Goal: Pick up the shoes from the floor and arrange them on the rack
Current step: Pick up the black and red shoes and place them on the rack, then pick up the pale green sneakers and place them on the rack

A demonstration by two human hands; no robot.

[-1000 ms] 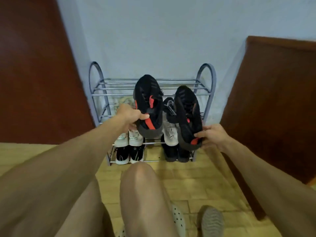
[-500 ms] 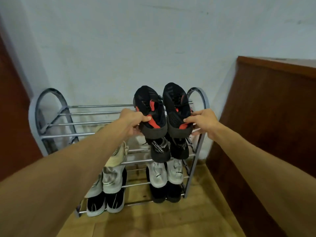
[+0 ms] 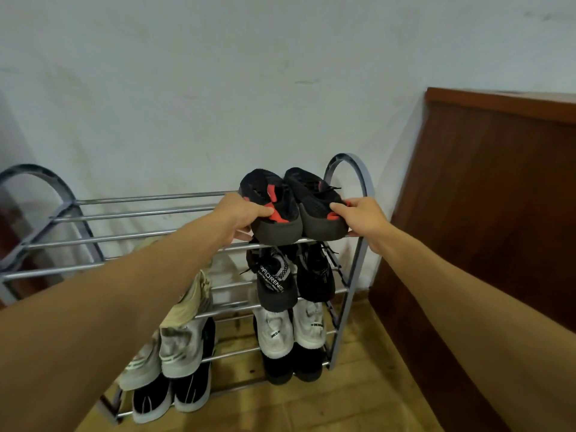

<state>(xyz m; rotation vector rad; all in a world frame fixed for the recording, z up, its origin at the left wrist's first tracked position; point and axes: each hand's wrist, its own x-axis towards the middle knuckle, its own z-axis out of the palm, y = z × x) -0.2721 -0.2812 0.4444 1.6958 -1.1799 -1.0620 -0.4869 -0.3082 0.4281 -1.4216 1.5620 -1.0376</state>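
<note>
A grey metal shoe rack (image 3: 134, 238) with several tiers stands against the white wall. Two black shoes with red accents sit side by side at the right end of its top tier, heels toward me. My left hand (image 3: 240, 215) grips the heel of the left black shoe (image 3: 274, 213), thumb over its collar. My right hand (image 3: 361, 216) grips the heel of the right black shoe (image 3: 318, 207). Both soles rest on the top bars.
Lower tiers hold more pairs: black shoes (image 3: 277, 282), white shoes (image 3: 290, 332), beige and grey ones (image 3: 180, 341) at the left, black slip-ons (image 3: 174, 397) at the bottom. A brown wooden panel (image 3: 486, 213) stands right of the rack. The top tier's left part shows bare bars.
Both hands have carried the black pair up from in front of the rack and set it down onto the top tier. My view has risen and come closer.
</note>
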